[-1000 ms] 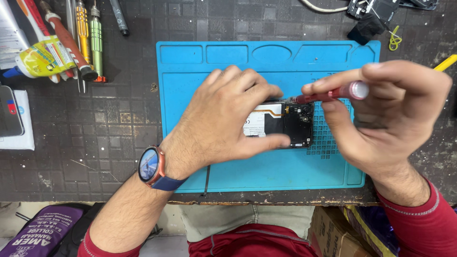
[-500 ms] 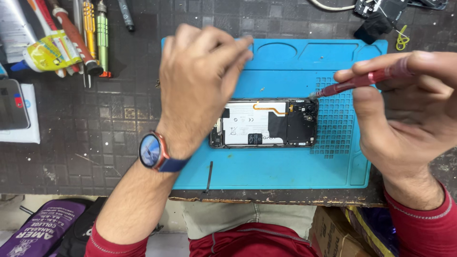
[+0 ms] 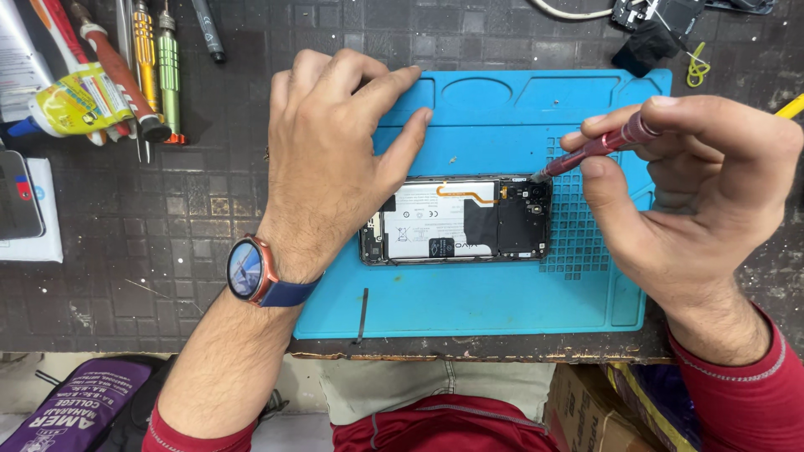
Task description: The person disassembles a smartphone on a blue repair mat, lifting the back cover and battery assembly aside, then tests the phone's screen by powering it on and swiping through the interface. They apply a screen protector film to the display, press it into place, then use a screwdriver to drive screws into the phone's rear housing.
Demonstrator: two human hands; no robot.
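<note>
At the left edge of the worktop lies a white box with a dark device on it. Toward the far left corner sit a yellow-labelled tube and a row of screwdrivers with red, yellow and green handles.

The left hand, a watch with a blue strap on its wrist, rests palm down with fingers spread across the left part of the blue mat. Its grip is open and holds nothing; the heel of the hand covers the left end of the opened phone.

The phone lies flat in the middle of the mat, back cover off, with the white battery and dark board showing. A thin dark strip lies on the mat near its front edge.

The right hand has its grip closed around a small red screwdriver, whose tip touches the phone's far right corner. At the worktop's far right corner lie dark parts and a yellow-green clip.
</note>
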